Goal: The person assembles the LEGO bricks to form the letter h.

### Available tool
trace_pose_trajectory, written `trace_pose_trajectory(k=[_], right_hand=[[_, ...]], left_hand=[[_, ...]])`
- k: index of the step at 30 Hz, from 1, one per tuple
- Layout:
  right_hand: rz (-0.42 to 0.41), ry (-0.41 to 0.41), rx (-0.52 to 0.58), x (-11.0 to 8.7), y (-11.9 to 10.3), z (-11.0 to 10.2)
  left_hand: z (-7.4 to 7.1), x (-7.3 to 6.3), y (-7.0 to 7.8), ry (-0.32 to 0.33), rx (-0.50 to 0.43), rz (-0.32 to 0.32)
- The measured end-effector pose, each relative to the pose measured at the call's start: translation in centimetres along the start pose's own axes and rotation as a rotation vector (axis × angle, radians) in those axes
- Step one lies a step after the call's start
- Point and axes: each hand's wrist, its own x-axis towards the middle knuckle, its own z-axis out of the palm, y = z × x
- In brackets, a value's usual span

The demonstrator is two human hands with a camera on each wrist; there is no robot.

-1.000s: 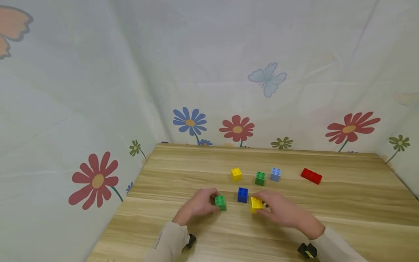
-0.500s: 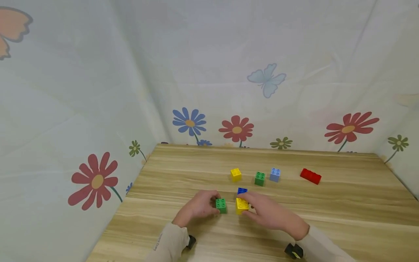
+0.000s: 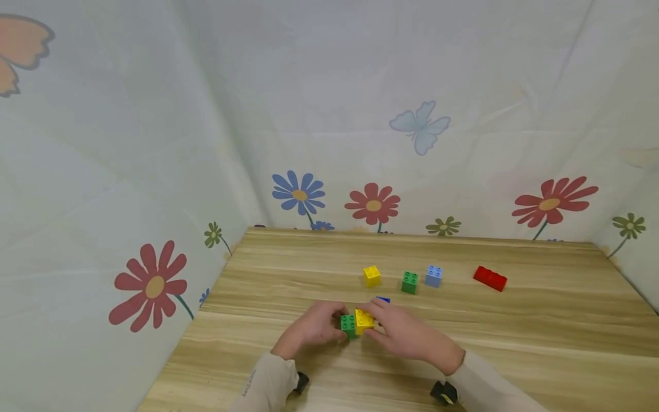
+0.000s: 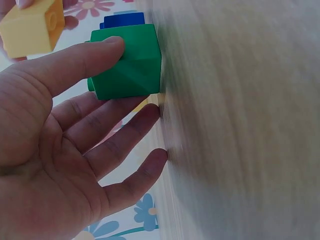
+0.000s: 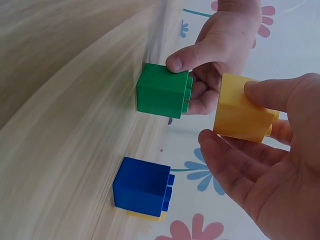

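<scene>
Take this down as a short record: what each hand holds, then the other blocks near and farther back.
Left hand: holds the green block, which rests on the table
Right hand: holds the yellow block, lifted off the table
Free near the hands: blue block
Farther back: second yellow block, second green block, light blue block, red block

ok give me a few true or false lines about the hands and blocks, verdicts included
1. The left hand pinches a green block. True.
2. The right hand holds a yellow block clear of the table. True.
3. The yellow block is pressed onto the green block's studs. False: the right wrist view shows a gap between them.
4. Three blocks are being held. False: only two are; the dark blue block stands on the table, in neither hand.
5. In the head view, the red block is the farthest right. True.
</scene>
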Motion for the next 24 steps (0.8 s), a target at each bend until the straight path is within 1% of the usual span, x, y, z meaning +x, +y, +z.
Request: trace_pose_trajectory(k=[6, 12, 18, 24], right_hand=[[0.029, 0.012, 0.021, 0.9, -0.3, 0.5], [0.031, 0.01, 0.033, 1.6, -0.4, 0.9], [0.042, -0.006, 0.036, 2.0, -0.3, 1.3], [0.031, 0.0, 0.03, 2.2, -0.1, 1.8]], left_hand=[[0.1, 0.1, -0.3, 0.007, -0.012, 0.007], [0.1, 0.2, -0.4, 0.001, 0.003, 0.007], [0.1, 0.2, -0.2, -0.002, 0.005, 0.019], [0.1, 0.2, -0.4, -0.006, 0.018, 0.017]])
